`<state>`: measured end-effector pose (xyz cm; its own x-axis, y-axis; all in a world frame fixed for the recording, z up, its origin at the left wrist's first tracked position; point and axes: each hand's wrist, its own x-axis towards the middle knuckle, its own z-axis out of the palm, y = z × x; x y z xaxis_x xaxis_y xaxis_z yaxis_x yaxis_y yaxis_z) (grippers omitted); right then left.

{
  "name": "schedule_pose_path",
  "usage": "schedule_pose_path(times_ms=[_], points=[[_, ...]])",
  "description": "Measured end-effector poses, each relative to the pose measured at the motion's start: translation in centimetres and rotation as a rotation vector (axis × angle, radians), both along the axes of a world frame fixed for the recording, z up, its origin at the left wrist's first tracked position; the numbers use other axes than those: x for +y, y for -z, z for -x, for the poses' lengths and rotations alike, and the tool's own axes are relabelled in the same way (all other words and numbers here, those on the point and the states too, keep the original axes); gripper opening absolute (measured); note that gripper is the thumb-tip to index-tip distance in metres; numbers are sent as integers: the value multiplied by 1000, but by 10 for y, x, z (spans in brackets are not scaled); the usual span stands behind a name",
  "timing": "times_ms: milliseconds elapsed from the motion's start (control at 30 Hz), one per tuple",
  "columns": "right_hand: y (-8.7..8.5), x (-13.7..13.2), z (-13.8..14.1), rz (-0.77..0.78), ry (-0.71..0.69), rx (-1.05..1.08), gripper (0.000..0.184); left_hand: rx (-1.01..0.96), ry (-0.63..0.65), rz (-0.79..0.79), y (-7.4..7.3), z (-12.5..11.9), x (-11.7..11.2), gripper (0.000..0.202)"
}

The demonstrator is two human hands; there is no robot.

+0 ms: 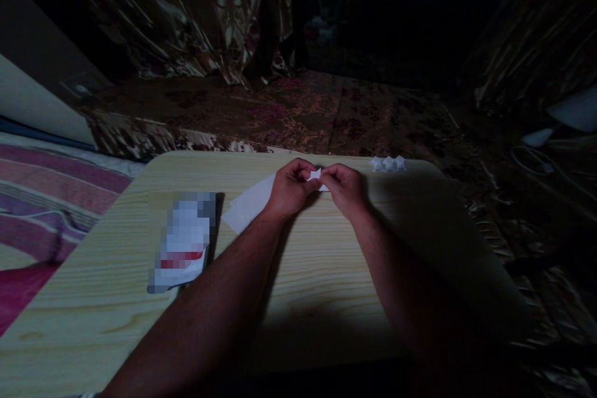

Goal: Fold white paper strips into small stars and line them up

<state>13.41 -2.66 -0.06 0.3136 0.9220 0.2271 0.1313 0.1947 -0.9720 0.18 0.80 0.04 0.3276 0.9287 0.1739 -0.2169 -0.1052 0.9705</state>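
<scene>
a small white paper star (316, 175) is pinched between the left hand (290, 189) and right hand (344, 189) near the desk's (326, 273) far edge; too firm a squeeze could flatten it.

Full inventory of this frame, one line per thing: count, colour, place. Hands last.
small paper star: 1, white, pinched between both hands above the table's far middle
paper sheet: 1, white, flat on the table, partly under the left hand
finished paper stars: 3, white, in a row at the table's far right edge
packet: 1, grey and white with a red band, blurred, on the table's left part
table: 1, light wood, centre of view
patterned fabric: dark floral, beyond the table
striped cloth: pink and purple, left
left hand: 1, fingers on the star
right hand: 1, fingers on the star
</scene>
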Motion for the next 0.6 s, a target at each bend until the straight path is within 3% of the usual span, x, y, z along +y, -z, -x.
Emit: schedule_pose_path(times_ms=[600], points=[[-5, -2, 2, 13, 19, -16, 11, 5, 24, 2, 0, -1, -1, 32]])
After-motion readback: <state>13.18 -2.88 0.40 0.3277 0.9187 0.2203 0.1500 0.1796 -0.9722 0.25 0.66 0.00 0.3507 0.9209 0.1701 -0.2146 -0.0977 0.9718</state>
